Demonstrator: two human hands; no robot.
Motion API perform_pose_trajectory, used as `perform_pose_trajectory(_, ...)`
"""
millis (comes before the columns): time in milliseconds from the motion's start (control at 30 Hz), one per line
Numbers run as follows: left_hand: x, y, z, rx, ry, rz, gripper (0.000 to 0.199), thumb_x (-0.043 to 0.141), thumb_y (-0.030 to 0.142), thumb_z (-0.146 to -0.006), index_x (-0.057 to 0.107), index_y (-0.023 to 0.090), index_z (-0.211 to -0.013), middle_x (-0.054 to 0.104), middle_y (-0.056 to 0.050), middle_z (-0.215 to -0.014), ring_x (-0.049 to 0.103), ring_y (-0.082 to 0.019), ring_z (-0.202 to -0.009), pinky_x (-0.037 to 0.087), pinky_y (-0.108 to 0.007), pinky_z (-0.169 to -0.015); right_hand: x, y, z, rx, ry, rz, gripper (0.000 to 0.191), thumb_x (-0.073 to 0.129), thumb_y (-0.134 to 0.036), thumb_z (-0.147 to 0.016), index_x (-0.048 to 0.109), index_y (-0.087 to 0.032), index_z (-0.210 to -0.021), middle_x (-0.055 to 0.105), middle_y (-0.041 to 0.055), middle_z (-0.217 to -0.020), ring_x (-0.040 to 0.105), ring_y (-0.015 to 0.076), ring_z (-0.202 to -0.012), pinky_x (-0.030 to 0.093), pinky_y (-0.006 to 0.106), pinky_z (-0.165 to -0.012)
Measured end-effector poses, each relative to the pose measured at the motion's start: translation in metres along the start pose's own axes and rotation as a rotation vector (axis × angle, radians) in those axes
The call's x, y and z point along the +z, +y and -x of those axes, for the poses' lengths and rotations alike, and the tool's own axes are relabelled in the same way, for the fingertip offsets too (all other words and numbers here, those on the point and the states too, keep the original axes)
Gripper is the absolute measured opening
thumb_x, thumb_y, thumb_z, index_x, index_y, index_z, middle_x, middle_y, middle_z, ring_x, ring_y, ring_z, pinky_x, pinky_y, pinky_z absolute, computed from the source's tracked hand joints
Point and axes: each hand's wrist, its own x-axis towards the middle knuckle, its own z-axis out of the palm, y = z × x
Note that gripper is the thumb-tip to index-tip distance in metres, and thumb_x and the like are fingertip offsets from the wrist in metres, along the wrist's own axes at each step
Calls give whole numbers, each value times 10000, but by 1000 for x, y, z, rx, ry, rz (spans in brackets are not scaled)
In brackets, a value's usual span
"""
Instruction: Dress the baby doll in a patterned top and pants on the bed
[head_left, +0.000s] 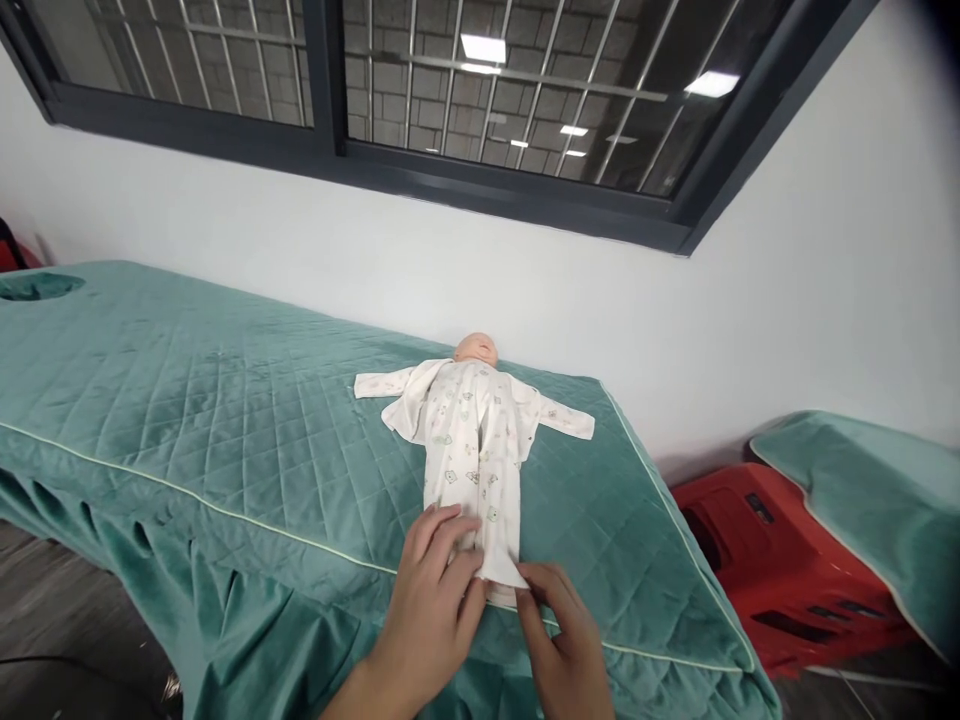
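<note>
A baby doll [477, 348] lies on its back on a green quilted bed, its head toward the wall. White printed baby trousers [466, 455] cover its front, over a white long-sleeved baby top [407, 412] whose sleeves spread to both sides. My left hand [439, 590] rests on the lower end of one trouser leg, fingers bent over the cloth. With thumb and finger, my right hand [555, 620] pinches the hem corner of the other leg, which is folded up a little. What lies under the trousers is mostly hidden.
The green bed cover [225, 420] has a face hole [41, 287] at its far left. Behind runs a white wall with a dark-framed barred window [510, 185]. A red plastic stool [795, 570] stands at the right, partly under green cloth [885, 510].
</note>
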Motion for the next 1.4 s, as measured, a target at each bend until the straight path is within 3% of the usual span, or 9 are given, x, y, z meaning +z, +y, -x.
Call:
perform_pose_trajectory(167, -12, -3, 4, 55, 4, 13, 149, 544, 109, -894, 589, 195, -1008, 557, -99, -1286, 385, -283, -1325, 421, -516, -1078, -8, 1, 9, -77, 1, 105, 196, 562, -180, -921, 647, -252, -1083, 641, 75, -1022, 637, 192, -928, 528, 295, -814)
perform_pose_trajectory(433, -8, -27, 21, -87, -91, -56, 320, 587, 230, -917, 560, 232, -1236, 586, -102, -1218, 554, -258, -1120, 531, -453, -919, -1, 18, 19, -19, -30, 168, 185, 507, -186, -938, 642, -251, -1047, 611, 68, -1068, 627, 184, -974, 532, 295, -842)
perform_pose_trajectory(667, -10, -32, 19, -151, -71, 130, 97, 574, 152, -911, 627, 201, -976, 608, -53, -993, 603, -184, -925, 526, -321, -801, 10, -1, 15, -63, -2, 278, 328, 499, -217, -954, 517, -283, -1275, 514, 102, -1325, 548, 234, -1202, 542, 392, -949)
perform_pose_trajectory(767, -14, -29, 14, -94, -54, 212, 145, 503, 97, -933, 614, 188, -913, 598, -44, -936, 589, -152, -872, 502, -277, -772, 18, -14, 7, -130, 17, 313, 360, 503, -207, -945, 501, -293, -1294, 479, 100, -1389, 466, 273, -1296, 527, 459, -978)
perform_pose_trajectory(900, -18, -24, 13, 1, -22, 141, 175, 469, 78, -943, 611, 181, -937, 603, -55, -930, 562, -162, -856, 470, -288, -754, 29, -23, -7, -201, -72, 369, 378, 506, -148, -911, 526, -275, -1266, 446, 93, -1451, 364, 302, -1383, 505, 517, -1013)
perform_pose_trajectory(1033, -17, -23, 18, 64, -39, 46, 157, 481, 102, -948, 616, 184, -959, 619, -56, -911, 540, -180, -821, 441, -319, -728, 40, -25, -16, -195, -139, 414, 292, 509, -96, -874, 593, -242, -1112, 445, 83, -1465, 339, 306, -1402, 459, 546, -1066)
perform_pose_trajectory(1400, -26, -29, 17, 9, -143, 133, 98, 558, 173, -923, 641, 207, -963, 611, -50, -939, 557, -184, -878, 451, -349, -798, 38, -19, -15, -251, -189, 411, 229, 491, -108, -912, 638, -248, -1017, 458, 83, -1454, 353, 297, -1393, 473, 535, -1044)
